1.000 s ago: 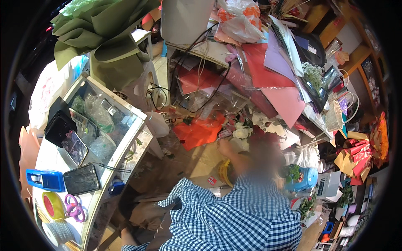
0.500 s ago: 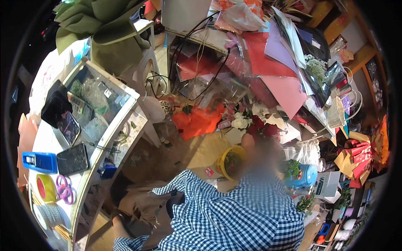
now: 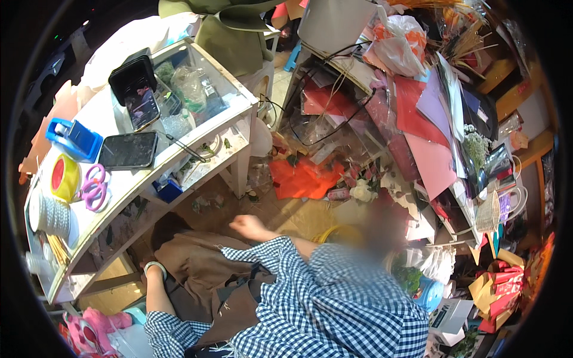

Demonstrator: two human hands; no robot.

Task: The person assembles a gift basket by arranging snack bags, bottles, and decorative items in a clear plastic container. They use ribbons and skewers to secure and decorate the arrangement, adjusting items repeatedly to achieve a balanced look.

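My right hand (image 3: 249,227) hangs over the floor just past the brown cloth (image 3: 197,256) on my lap, its fingers curled together. Whatever those fingers hold, if anything, is too small to make out. At the left edge of the cloth is my left hand (image 3: 149,261), with a pale band at the wrist. Its fingers are hidden in the shadow there. Beside my right forearm, a yellow bucket (image 3: 334,231) is partly covered by my checked sleeve and a blurred patch. Beyond it are a white rose (image 3: 362,191) and an orange-red sheet (image 3: 305,179).
The curved glass-topped desk at left carries a phone (image 3: 128,149), purple scissors (image 3: 94,190), a blue tape dispenser (image 3: 74,140) and a ribbon spool (image 3: 51,216). Wrapping sheets (image 3: 439,161) overhang at right. A black cable (image 3: 334,140) loops behind. A pink plush toy (image 3: 98,331) lies lower left.
My right hand has moved left, from beside the flowers and yellow bucket to the air near my lap. More of my left forearm shows. The view has swung left.
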